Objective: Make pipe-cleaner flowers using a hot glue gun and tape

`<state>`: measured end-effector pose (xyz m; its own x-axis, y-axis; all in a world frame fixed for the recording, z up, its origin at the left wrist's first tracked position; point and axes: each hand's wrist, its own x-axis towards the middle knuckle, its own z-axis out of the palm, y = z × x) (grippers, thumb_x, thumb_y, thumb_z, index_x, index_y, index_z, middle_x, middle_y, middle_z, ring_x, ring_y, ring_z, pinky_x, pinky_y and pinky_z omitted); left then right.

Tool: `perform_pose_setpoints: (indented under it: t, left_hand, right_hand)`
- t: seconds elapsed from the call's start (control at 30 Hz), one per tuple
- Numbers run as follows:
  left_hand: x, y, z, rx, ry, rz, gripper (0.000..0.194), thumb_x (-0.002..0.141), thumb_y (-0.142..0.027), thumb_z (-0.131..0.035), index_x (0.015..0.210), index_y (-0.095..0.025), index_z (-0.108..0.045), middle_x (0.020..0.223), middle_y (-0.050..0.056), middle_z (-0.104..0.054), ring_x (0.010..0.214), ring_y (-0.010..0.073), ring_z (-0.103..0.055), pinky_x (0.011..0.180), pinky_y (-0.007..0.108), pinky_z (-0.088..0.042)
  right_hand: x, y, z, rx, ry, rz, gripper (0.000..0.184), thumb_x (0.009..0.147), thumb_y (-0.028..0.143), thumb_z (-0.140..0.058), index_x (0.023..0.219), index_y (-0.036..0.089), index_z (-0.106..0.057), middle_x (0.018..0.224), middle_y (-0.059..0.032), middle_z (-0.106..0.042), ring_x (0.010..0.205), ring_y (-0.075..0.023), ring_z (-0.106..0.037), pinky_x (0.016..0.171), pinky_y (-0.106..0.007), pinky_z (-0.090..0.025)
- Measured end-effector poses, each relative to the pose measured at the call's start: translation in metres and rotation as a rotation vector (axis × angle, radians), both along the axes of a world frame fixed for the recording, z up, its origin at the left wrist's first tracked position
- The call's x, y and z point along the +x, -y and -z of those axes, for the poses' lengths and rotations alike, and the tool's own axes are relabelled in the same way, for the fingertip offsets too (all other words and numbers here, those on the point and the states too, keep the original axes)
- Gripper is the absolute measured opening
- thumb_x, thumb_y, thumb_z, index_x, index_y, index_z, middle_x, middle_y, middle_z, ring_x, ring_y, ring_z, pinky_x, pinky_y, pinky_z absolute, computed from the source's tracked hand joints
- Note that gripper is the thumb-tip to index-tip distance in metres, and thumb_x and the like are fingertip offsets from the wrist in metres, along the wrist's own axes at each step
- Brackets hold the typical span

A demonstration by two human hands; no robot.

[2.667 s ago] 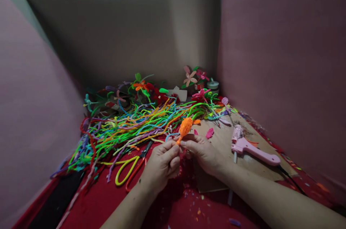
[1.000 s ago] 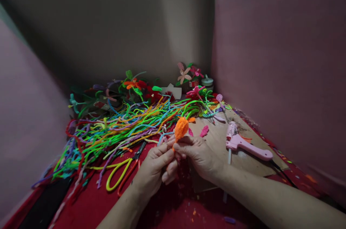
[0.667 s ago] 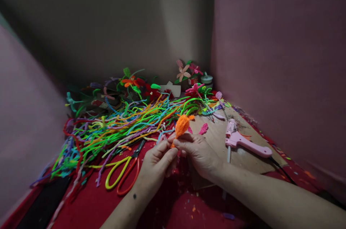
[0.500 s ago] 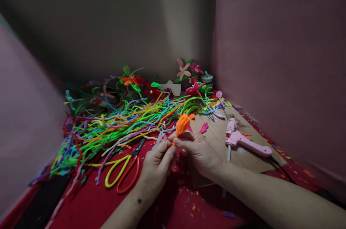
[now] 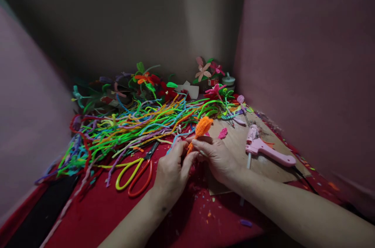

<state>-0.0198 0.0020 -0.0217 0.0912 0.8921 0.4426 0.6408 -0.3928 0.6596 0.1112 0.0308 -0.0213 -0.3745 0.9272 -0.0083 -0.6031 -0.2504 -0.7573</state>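
An orange pipe-cleaner petal (image 5: 203, 126), a rounded loop with a twisted stem, tilts up to the right between my hands. My left hand (image 5: 172, 162) pinches the lower end of its stem between thumb and forefinger. Higher on the stem, just under the loop, the thumb and fingers of my right hand (image 5: 218, 158) close on it. Part of the stem is hidden by my fingers. To the left of my left hand lie scissors (image 5: 137, 173) with one yellow and one red handle. A pink petal (image 5: 223, 133) rests on the board beyond my right hand.
Many coloured pipe cleaners (image 5: 140, 127) spread across the red cloth (image 5: 96, 216). On the right, a pink glue gun (image 5: 268, 152) lies on a cardboard sheet (image 5: 281, 173), its cord trailing right. Finished flowers (image 5: 203, 71) and a lidded jar (image 5: 228, 80) stand at the back wall.
The orange petal has tipped further to the right. My left hand's thumb and forefinger have shifted on the stem, while my right hand keeps its pinch. The view has moved slightly.
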Motion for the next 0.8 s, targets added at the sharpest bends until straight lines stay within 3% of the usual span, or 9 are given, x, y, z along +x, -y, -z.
perform_pose_setpoints:
  t: [0.1,0.2,0.33,0.43,0.57,0.8]
  left_hand:
    - [-0.001,0.0,0.002,0.092,-0.097,-0.036,0.015,0.087,-0.024,-0.047,0.091,-0.019,-0.061,0.079,0.003,-0.067,0.064,0.0132,-0.061,0.062,0.022,-0.045]
    - [-0.003,0.0,0.0,0.041,-0.041,-0.023,0.013,0.086,-0.022,-0.047,0.089,-0.019,-0.06,0.075,0.001,-0.065,0.058,0.0105,-0.056,0.059,0.02,-0.042]
    - [-0.004,0.001,-0.01,-0.149,0.188,0.024,0.014,0.086,-0.026,-0.049,0.08,-0.019,-0.059,0.065,-0.002,-0.057,0.053,0.0086,-0.046,0.051,0.019,-0.036]
    - [-0.002,0.003,-0.019,-0.355,0.445,0.067,0.019,0.082,-0.033,-0.055,0.072,-0.017,-0.057,0.052,-0.006,-0.043,0.045,0.0063,-0.033,0.043,0.018,-0.026]
    - [-0.001,0.004,-0.026,-0.579,0.726,0.133,0.023,0.078,-0.037,-0.061,0.074,-0.016,-0.055,0.047,-0.009,-0.037,0.039,0.0034,-0.026,0.039,0.016,-0.02]
    - [-0.005,0.004,-0.03,-0.786,0.988,0.311,0.018,0.081,-0.031,-0.06,0.073,-0.017,-0.052,0.043,-0.01,-0.035,0.033,0.0006,-0.017,0.032,0.011,-0.021]
  right_hand:
    - [-0.002,0.002,-0.001,-0.026,0.043,0.025,0.017,0.066,0.027,-0.074,0.08,0.016,-0.073,0.067,0.0008,-0.065,0.059,-0.0091,-0.05,0.06,-0.023,-0.037]
    - [-0.001,0.002,0.0,-0.008,0.067,0.004,0.02,0.066,0.029,-0.074,0.082,0.016,-0.073,0.068,0.0014,-0.065,0.059,-0.0084,-0.048,0.058,-0.023,-0.035]
    - [0.003,-0.001,-0.002,0.086,0.097,-0.063,0.024,0.068,0.027,-0.072,0.089,0.016,-0.072,0.074,0.0008,-0.066,0.061,-0.0082,-0.048,0.062,-0.023,-0.036]
    - [0.005,-0.003,-0.005,0.156,0.143,-0.068,0.019,0.068,0.024,-0.072,0.085,0.017,-0.073,0.074,0.0012,-0.067,0.07,-0.0112,-0.054,0.073,-0.025,-0.04]
    - [0.007,-0.005,-0.003,0.225,0.127,-0.116,0.02,0.071,0.027,-0.068,0.088,0.018,-0.073,0.08,-0.0013,-0.069,0.082,-0.0159,-0.059,0.084,-0.031,-0.041]
    - [0.011,-0.01,0.002,0.104,0.061,-0.178,0.031,0.064,0.021,-0.075,0.094,0.021,-0.072,0.084,-0.0006,-0.07,0.075,-0.0129,-0.058,0.076,-0.027,-0.042]
